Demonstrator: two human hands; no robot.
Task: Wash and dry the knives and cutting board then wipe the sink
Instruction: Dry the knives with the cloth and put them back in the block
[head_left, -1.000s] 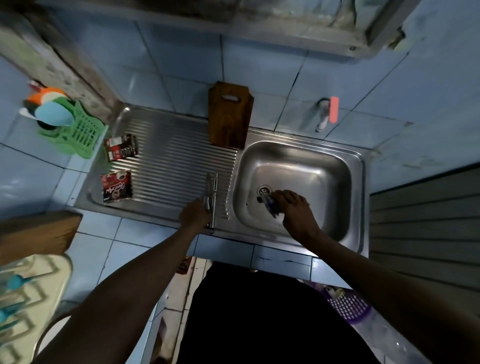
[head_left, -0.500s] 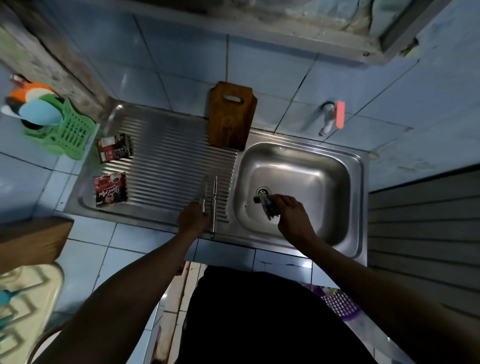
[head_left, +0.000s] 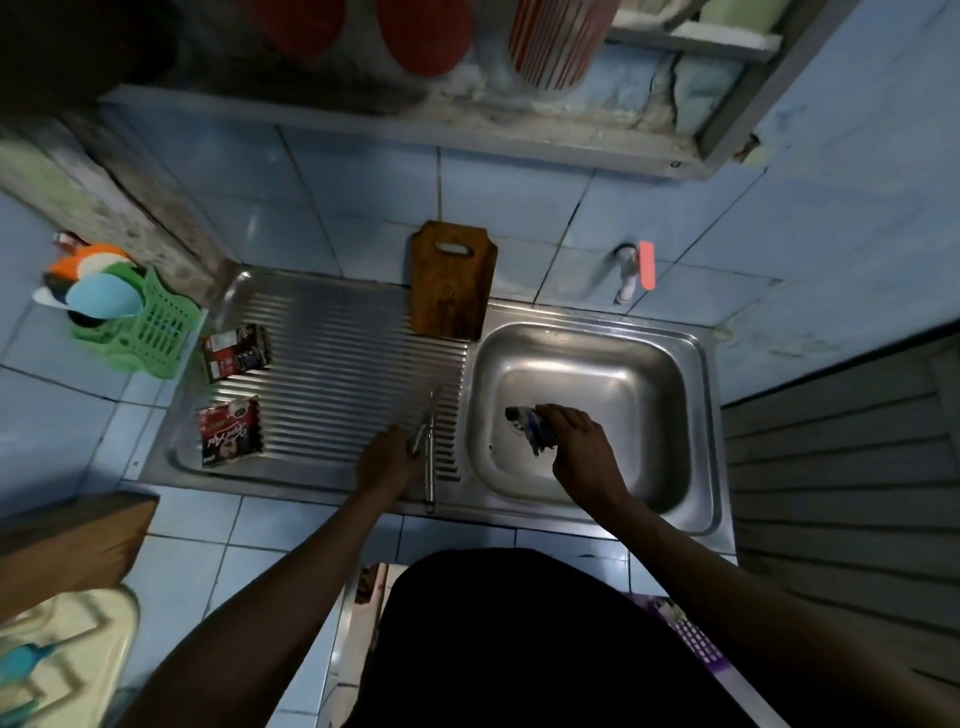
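Note:
Two steel knives (head_left: 429, 457) lie side by side on the ribbed drainboard, close to the sink's left wall. My left hand (head_left: 388, 462) rests at their handles, fingers curled against the nearer one. Inside the steel sink (head_left: 670, 374), my right hand (head_left: 579, 441) grips a dark, crumpled cloth (head_left: 532, 428) over the drain. A brown wooden cutting board (head_left: 453, 280) leans upright against the tiled wall behind the drainboard.
Two printed sachet packs (head_left: 236, 351) (head_left: 228, 434) lie on the drainboard's left part. A green basket (head_left: 143, 327) with plastic spoons stands further left. A tap with a red handle (head_left: 635, 270) sticks out of the wall above the sink. A shelf overhangs the wall.
My right hand has moved the cloth slightly across the sink floor at the drain. The view has tilted up, showing the shelf. My left hand stays at the knives.

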